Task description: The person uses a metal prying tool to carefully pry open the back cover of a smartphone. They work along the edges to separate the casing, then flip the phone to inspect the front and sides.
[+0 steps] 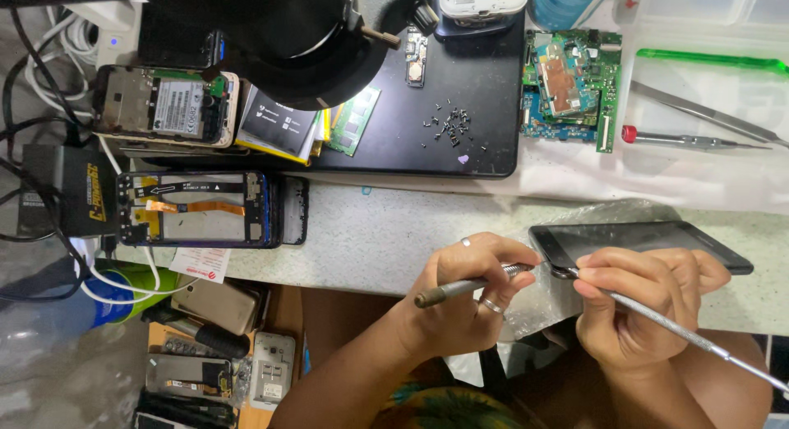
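Note:
My left hand grips a metal-handled tool that points right toward the corner of a black phone. That phone lies on a clear plastic bag at the table's front edge. My right hand holds the phone's near edge and a long thin metal pry tool, whose flat tip sits at the phone's left corner. Both tool tips meet at that corner.
A black mat holds several loose screws. Green circuit boards lie right of it, with tweezers and a red-tipped screwdriver. Opened phones and cables crowd the left. A black lamp head hangs above.

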